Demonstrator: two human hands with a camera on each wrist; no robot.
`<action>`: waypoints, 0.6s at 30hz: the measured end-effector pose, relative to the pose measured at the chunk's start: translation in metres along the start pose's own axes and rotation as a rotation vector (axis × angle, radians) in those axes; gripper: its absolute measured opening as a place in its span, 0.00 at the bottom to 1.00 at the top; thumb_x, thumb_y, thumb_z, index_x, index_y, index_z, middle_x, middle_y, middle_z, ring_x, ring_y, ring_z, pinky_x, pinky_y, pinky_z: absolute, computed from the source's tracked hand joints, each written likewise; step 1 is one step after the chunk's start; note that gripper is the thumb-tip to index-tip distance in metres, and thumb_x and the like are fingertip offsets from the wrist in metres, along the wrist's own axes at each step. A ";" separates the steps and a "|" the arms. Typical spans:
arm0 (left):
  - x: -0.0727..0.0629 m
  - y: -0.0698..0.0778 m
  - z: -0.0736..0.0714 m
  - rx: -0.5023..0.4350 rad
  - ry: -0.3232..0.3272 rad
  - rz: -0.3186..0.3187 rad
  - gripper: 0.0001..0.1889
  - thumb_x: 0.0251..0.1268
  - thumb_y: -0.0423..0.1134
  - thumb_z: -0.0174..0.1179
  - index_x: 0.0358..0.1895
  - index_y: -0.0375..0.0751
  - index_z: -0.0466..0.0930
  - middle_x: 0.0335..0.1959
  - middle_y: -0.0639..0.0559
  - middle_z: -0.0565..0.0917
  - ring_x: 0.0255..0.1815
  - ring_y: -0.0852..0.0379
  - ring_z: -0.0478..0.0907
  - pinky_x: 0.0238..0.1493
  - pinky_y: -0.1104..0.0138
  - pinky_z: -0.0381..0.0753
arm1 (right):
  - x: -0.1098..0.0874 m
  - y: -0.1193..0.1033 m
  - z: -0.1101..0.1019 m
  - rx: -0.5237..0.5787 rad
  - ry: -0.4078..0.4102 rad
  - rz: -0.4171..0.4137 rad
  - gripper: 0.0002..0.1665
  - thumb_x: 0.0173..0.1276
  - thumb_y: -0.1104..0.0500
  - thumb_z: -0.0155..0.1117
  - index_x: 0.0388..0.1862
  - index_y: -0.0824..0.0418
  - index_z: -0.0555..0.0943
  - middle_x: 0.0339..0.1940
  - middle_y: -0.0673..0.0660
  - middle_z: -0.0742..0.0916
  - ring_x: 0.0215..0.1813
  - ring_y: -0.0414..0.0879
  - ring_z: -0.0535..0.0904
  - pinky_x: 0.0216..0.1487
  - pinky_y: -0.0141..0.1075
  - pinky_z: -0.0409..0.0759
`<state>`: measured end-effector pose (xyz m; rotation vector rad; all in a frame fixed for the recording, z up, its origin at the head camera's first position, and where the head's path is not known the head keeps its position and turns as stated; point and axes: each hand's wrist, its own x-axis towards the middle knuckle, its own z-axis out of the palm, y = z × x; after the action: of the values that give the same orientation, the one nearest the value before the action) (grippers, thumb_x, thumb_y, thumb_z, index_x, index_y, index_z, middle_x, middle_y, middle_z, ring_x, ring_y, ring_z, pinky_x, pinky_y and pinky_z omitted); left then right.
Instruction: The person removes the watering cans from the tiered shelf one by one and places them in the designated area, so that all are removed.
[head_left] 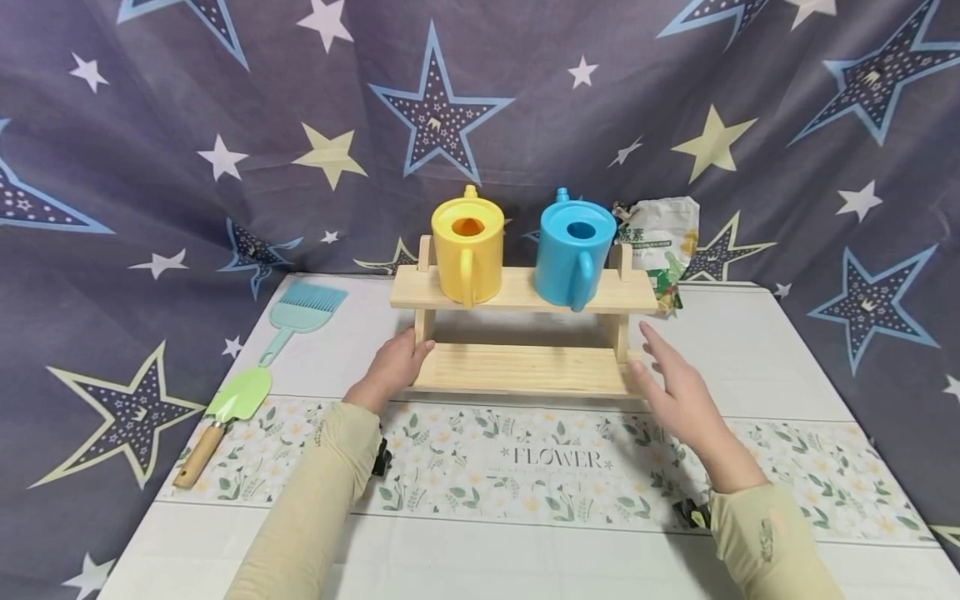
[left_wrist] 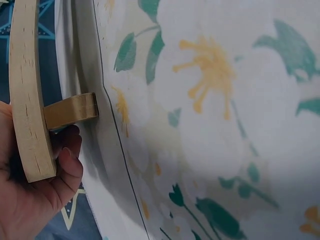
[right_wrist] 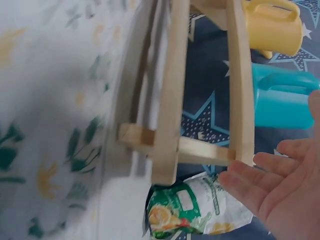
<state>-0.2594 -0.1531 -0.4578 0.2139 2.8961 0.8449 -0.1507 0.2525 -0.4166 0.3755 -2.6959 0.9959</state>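
The person wears pale yellow-green sleeves, with soft creases along the left sleeve (head_left: 318,492) and the right sleeve (head_left: 768,533), and the fingers (right_wrist: 245,187) are bare. Small dark lettering (head_left: 319,432) runs near the left cuff, matched by a printed mark (head_left: 767,540) on the other side, both too small to read. A black device (head_left: 382,458) shows at the left wrist, and a black piece (head_left: 684,513) with a yellow-green spot at the right.

Points both forearms (head_left: 311,504) far; grips at left with left hand (head_left: 393,363); extends fingers (right_wrist: 246,190) of right hand (head_left: 680,393) at right.
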 end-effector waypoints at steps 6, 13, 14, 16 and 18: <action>-0.001 0.000 0.000 -0.027 -0.004 -0.014 0.26 0.79 0.47 0.45 0.71 0.34 0.61 0.60 0.35 0.76 0.60 0.39 0.74 0.62 0.48 0.70 | 0.009 -0.010 -0.001 0.122 0.042 0.008 0.32 0.80 0.54 0.46 0.77 0.65 0.56 0.73 0.67 0.67 0.65 0.66 0.71 0.62 0.57 0.70; -0.001 0.001 0.000 -0.054 -0.012 -0.035 0.27 0.79 0.47 0.44 0.73 0.36 0.58 0.64 0.36 0.73 0.63 0.39 0.71 0.65 0.48 0.67 | 0.018 -0.016 -0.002 0.198 0.071 0.019 0.31 0.80 0.54 0.47 0.76 0.65 0.58 0.70 0.68 0.70 0.64 0.66 0.73 0.62 0.58 0.70; -0.001 0.001 0.000 -0.060 -0.013 -0.040 0.27 0.79 0.47 0.44 0.73 0.36 0.58 0.64 0.36 0.73 0.63 0.39 0.71 0.65 0.48 0.67 | 0.020 -0.017 -0.002 0.205 0.076 0.017 0.31 0.80 0.54 0.48 0.76 0.64 0.59 0.70 0.67 0.71 0.63 0.65 0.73 0.62 0.57 0.70; -0.001 0.001 0.000 -0.069 -0.015 -0.047 0.27 0.79 0.47 0.44 0.73 0.37 0.58 0.64 0.37 0.73 0.64 0.39 0.71 0.65 0.48 0.67 | 0.023 -0.019 -0.002 0.240 0.081 0.017 0.31 0.80 0.54 0.48 0.76 0.64 0.59 0.70 0.66 0.72 0.63 0.64 0.74 0.61 0.52 0.72; -0.001 0.000 0.001 -0.084 -0.018 -0.056 0.27 0.79 0.47 0.44 0.73 0.38 0.58 0.64 0.37 0.73 0.63 0.40 0.71 0.64 0.48 0.67 | 0.025 -0.021 -0.003 0.283 0.085 0.017 0.30 0.80 0.54 0.49 0.75 0.65 0.60 0.69 0.66 0.73 0.62 0.63 0.75 0.60 0.42 0.75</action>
<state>-0.2582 -0.1528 -0.4580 0.1316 2.8280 0.9474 -0.1670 0.2347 -0.3941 0.3533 -2.4907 1.3711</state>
